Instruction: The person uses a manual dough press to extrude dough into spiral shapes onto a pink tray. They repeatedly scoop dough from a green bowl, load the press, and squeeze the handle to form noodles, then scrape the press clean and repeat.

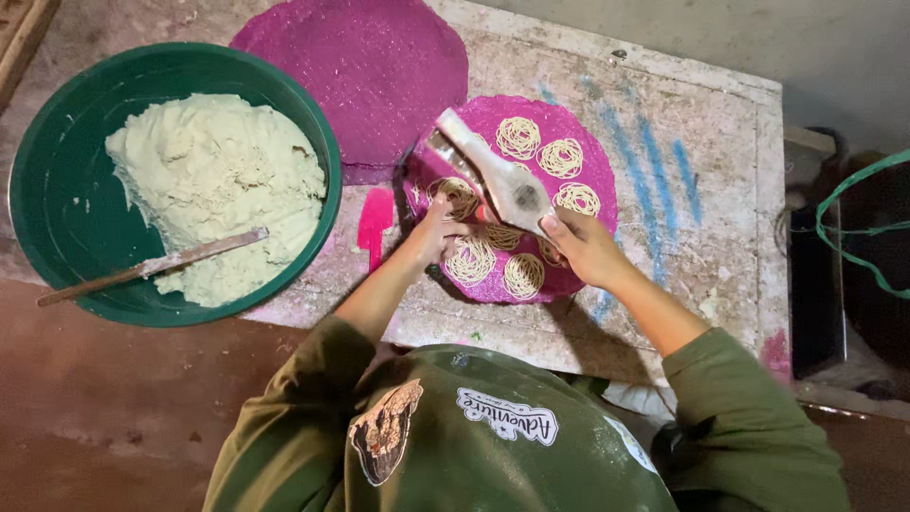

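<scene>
A person in a green top is working at a paint-stained bench [720, 190], seen from above. At the centre of the frame, the right hand [586, 248] is closing around the lower end of a dough press [493, 175], a pale lever-handled tool lying aslant over a round pink mat [597, 171]. The left hand [438, 232] is cupping the press's barrel end just left of centre, fingers curled about it. Coils of thin dough strings [561, 157] are lying on the mat, each apart from its neighbours. A second pink mat [365, 66] is lying bare at the top of the frame. At the upper left a green basin [38, 199] is holding a mound of pale dough [213, 180] with a wooden stick [152, 267] resting in it. The press is judged rigid and fairly heavy, best gripped by handle and barrel together; the coils look soft, sticky and fragile, better carried on the mat than lifted singly.
</scene>
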The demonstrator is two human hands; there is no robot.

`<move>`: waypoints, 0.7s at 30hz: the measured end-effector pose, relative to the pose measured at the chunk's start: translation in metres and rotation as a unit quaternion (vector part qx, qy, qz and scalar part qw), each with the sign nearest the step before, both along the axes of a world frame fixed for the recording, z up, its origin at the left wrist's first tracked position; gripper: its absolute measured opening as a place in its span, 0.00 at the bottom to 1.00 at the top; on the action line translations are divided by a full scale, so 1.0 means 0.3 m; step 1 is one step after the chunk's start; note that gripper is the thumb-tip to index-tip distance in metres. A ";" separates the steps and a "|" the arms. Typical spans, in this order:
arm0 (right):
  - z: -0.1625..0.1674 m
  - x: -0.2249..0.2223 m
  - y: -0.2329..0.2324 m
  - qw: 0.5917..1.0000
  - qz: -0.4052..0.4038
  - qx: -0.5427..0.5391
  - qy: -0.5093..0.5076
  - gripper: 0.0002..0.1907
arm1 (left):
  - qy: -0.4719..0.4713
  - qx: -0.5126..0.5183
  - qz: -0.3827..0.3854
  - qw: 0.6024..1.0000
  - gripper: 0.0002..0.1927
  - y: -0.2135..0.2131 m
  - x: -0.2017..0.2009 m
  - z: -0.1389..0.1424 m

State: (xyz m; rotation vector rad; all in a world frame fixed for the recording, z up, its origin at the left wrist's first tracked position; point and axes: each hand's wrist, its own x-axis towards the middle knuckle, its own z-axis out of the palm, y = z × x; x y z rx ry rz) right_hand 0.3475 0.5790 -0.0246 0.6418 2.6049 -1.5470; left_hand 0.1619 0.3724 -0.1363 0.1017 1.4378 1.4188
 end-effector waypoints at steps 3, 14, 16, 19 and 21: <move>-0.059 0.027 0.026 0.998 -0.051 -0.005 0.036 0.25 | 0.234 0.066 0.000 0.970 0.33 -0.108 0.020 0.021; -0.318 0.489 0.126 0.893 -0.354 0.214 0.175 0.24 | 0.584 -0.078 0.109 0.801 0.19 -0.258 -0.112 0.059; -0.341 0.582 0.117 0.838 -0.385 0.385 0.018 0.30 | 0.613 -0.056 0.133 0.777 0.20 -0.249 -0.162 0.041; -0.367 0.685 0.092 0.801 -0.409 0.421 -0.117 0.34 | 0.638 -0.029 0.157 0.753 0.22 -0.190 -0.246 0.011; -0.383 0.718 0.070 0.795 -0.425 0.398 -0.171 0.34 | 0.679 -0.068 0.135 0.719 0.25 -0.136 -0.308 -0.004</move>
